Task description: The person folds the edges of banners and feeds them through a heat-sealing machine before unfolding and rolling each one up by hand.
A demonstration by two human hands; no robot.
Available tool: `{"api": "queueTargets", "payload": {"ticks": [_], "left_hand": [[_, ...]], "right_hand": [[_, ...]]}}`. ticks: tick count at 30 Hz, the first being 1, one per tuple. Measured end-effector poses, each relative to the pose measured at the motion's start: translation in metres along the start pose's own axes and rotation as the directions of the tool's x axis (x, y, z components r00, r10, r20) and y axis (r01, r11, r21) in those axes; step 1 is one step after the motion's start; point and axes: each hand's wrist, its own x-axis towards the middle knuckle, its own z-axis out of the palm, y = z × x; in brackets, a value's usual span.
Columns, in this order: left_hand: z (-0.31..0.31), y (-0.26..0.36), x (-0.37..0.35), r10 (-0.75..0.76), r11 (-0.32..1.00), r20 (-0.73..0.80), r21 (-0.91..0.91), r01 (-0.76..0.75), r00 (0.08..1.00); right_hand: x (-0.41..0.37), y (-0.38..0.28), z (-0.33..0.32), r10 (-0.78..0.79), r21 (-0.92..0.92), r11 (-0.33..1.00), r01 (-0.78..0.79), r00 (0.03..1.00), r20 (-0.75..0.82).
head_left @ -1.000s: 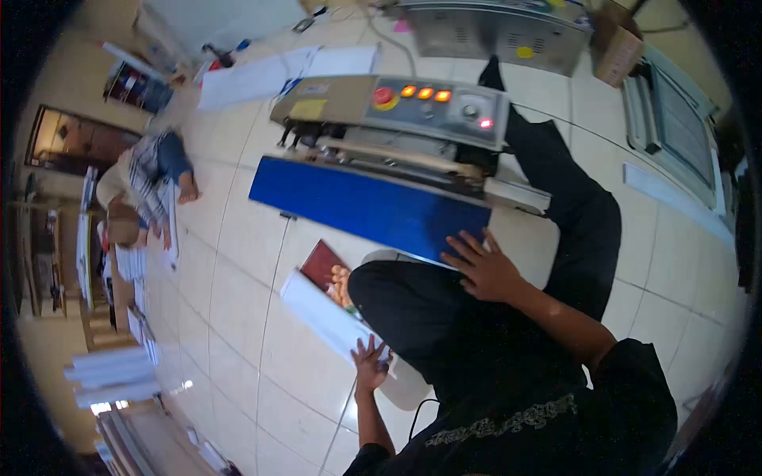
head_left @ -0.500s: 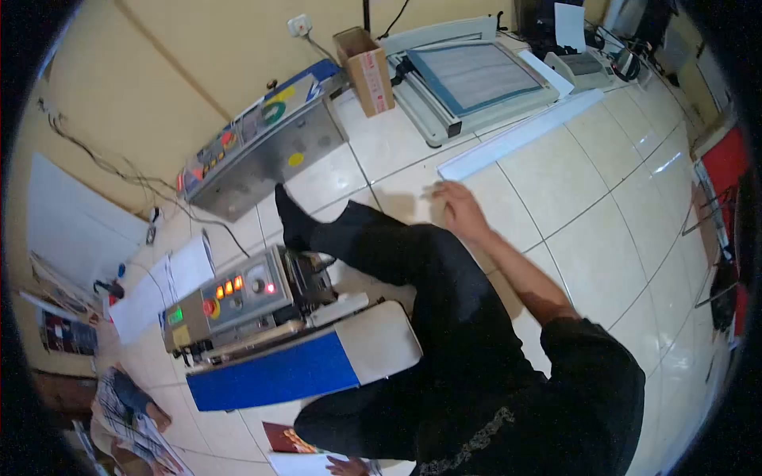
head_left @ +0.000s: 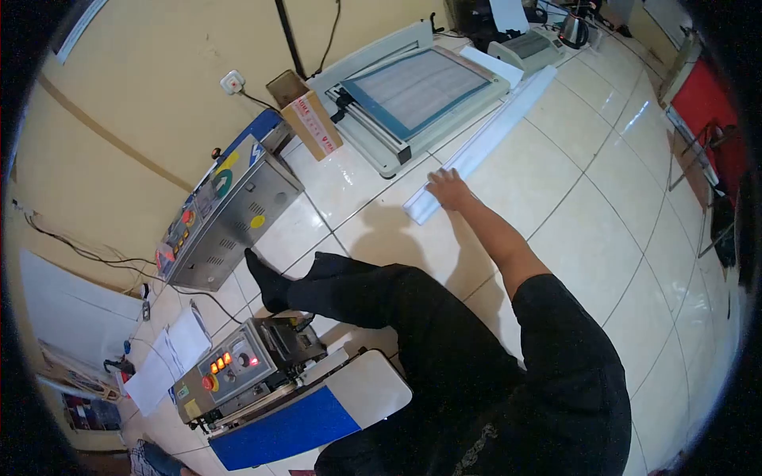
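My right hand (head_left: 449,190) rests over the near end of a long white strip (head_left: 496,143), which looks like folded paper or plastic film lying on the tiled floor. Its fingers are spread over the strip's surface and do not visibly wrap round it. My left hand is out of sight. By my legs stands a band sealing machine (head_left: 230,369) with lit orange digits and a blue conveyor belt (head_left: 286,432).
A second similar machine (head_left: 230,214) stands by the wall, beside an open cardboard box (head_left: 311,123). A paper trimmer (head_left: 381,151) with a blue-edged board lies behind the strip. White sheets (head_left: 163,369) lie at left. Another person's leg (head_left: 159,460) shows at bottom left.
My right hand has come down from above the floor onto the near end of the white strip. My left hand has left the view. The camera has turned, shifting the scene.
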Motion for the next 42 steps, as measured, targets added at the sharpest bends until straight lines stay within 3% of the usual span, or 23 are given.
{"api": "queueTargets", "payload": {"ticks": [2,4,6,8,9,12,15,16,18,20,22,23,26,28,29,31,32,35,38,39,40,41,42], "left_hand": [[0.045,0.079,0.024,0.253,0.947,-0.006,0.205,-0.247,0.967],[0.082,0.170,0.046,0.498,0.795,0.012,0.392,-0.463,0.867],[0.096,0.171,0.053,0.433,0.886,0.213,0.079,-0.457,0.876],[0.123,0.224,0.044,0.492,0.855,0.143,0.107,-0.507,0.859],[0.130,0.218,0.035,0.490,0.857,0.149,0.096,-0.506,0.859],[0.154,0.202,0.020,0.379,0.924,0.263,-0.048,-0.380,0.887],[0.152,0.213,0.019,0.507,0.860,0.338,-0.133,-0.493,0.793],[0.147,0.205,0.020,0.505,0.861,0.334,-0.127,-0.492,0.796],[0.136,0.186,0.027,0.516,0.852,0.317,-0.089,-0.517,0.796],[0.125,0.195,0.044,0.526,0.850,0.318,-0.172,-0.497,0.789],[0.120,0.204,0.047,0.452,0.889,0.267,-0.057,-0.454,0.851],[0.119,0.215,0.047,0.415,0.908,0.202,-0.038,-0.416,0.887],[0.104,0.242,0.045,0.289,0.957,0.207,-0.039,-0.287,0.935],[0.123,0.202,0.039,0.235,0.972,0.164,-0.057,-0.229,0.958],[0.133,0.177,0.036,0.193,0.977,0.247,-0.136,-0.164,0.950],[0.149,0.195,0.029,0.118,0.958,0.342,-0.285,-0.017,0.932],[0.161,0.234,0.030,0.078,0.933,0.350,-0.355,0.055,0.934],[0.203,0.260,0.025,0.131,0.780,0.663,-0.528,0.337,0.737],[0.240,0.298,0.026,0.195,0.512,0.836,-0.533,0.674,0.512],[0.242,0.308,0.025,0.220,0.405,0.809,-0.584,0.704,0.545],[0.240,0.314,0.026,0.235,0.297,0.778,-0.628,0.720,0.582],[0.231,0.313,0.030,0.194,0.293,0.772,-0.634,0.716,0.605],[0.219,0.311,0.038,0.093,0.400,0.753,-0.628,0.668,0.652]], "right_hand": [[-0.010,-0.002,0.005,-0.043,-0.036,0.998,0.044,0.998,0.044],[-0.019,-0.007,-0.012,-0.134,-0.108,0.984,0.143,0.987,0.092],[-0.040,-0.006,-0.016,-0.163,-0.078,0.983,0.166,0.986,0.034],[-0.064,-0.005,-0.010,-0.350,0.054,0.932,0.359,0.928,-0.130],[-0.078,-0.010,-0.010,-0.344,0.049,0.935,0.352,0.931,-0.121],[-0.107,-0.011,-0.029,-0.282,0.181,0.928,0.325,0.932,-0.230],[-0.111,-0.003,-0.094,0.101,0.418,0.904,0.092,0.904,-0.416],[-0.123,-0.004,-0.130,0.153,0.383,0.918,0.105,0.797,-0.584],[-0.143,-0.014,-0.142,0.225,0.371,0.929,-0.014,0.815,-0.533],[-0.147,-0.015,-0.047,-0.054,0.176,0.982,0.071,0.994,-0.097],[-0.169,-0.014,-0.008,-0.245,0.087,0.966,0.242,0.969,0.030],[-0.162,-0.012,-0.015,-0.249,0.072,0.966,0.247,0.968,0.013],[-0.171,-0.014,-0.004,-0.167,0.075,0.983,0.167,0.986,-0.013],[-0.185,-0.009,-0.046,-0.072,0.101,0.992,0.073,0.997,-0.021],[-0.185,-0.001,-0.057,-0.069,0.092,0.993,0.071,0.997,-0.024],[-0.190,0.017,-0.073,0.212,0.098,0.975,-0.202,0.971,-0.113],[-0.201,0.018,-0.095,0.222,0.189,0.969,-0.159,0.896,-0.385],[-0.221,-0.005,-0.163,0.283,0.226,0.954,-0.198,0.844,-0.455],[-0.266,-0.079,-0.188,0.093,0.299,0.948,0.106,0.808,-0.582],[-0.283,-0.109,-0.190,-0.019,0.334,0.914,0.232,0.845,-0.535],[-0.303,-0.142,-0.203,-0.168,0.317,0.908,0.274,0.932,-0.322],[-0.319,-0.166,-0.197,-0.291,0.456,0.782,0.424,0.896,-0.334],[-0.331,-0.190,-0.185,-0.337,0.439,0.723,0.533,0.827,-0.450]]}}
